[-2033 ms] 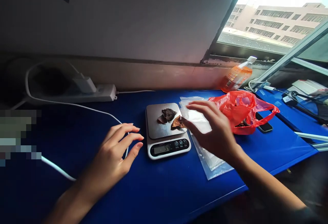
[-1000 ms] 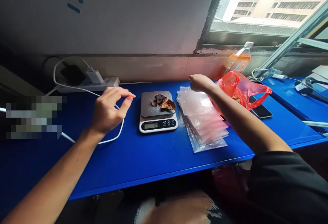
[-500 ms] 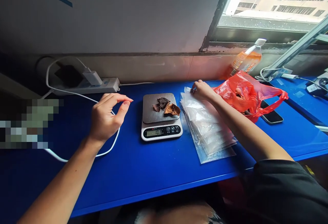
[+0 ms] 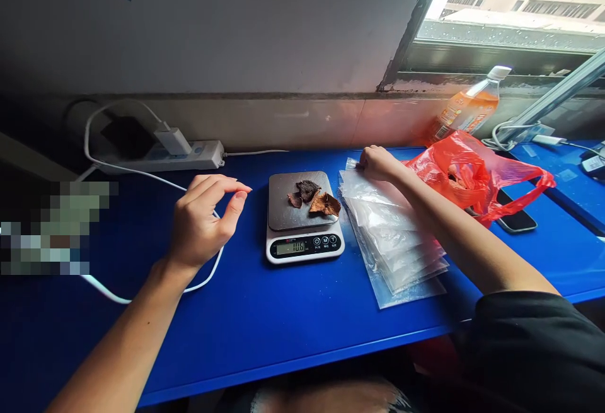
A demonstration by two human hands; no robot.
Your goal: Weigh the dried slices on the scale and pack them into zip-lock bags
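My left hand hovers left of the scale, holding nothing, its fingers loosely curved and the thumb tip close beneath the index fingertip. On the white digital kitchen scale lie several dried, curled brown pieces, one of them dark and rough. Its display seems to read about 10.6. To the right, clear plastic bags lie fanned in an overlapping stack. My right hand is closed at the far end of this stack, gripping a bag edge; the fingertips are mostly hidden.
A red plastic bag with brown pieces inside stands behind my right forearm, beside a phone. An orange drink bottle leans by the wall. On the left are a power strip and a looping white cable.
The whole view has shifted slightly, moving the scale and bags to the right in the picture. The scale's reading has changed slightly. My right hand stays at the bags' far edge.
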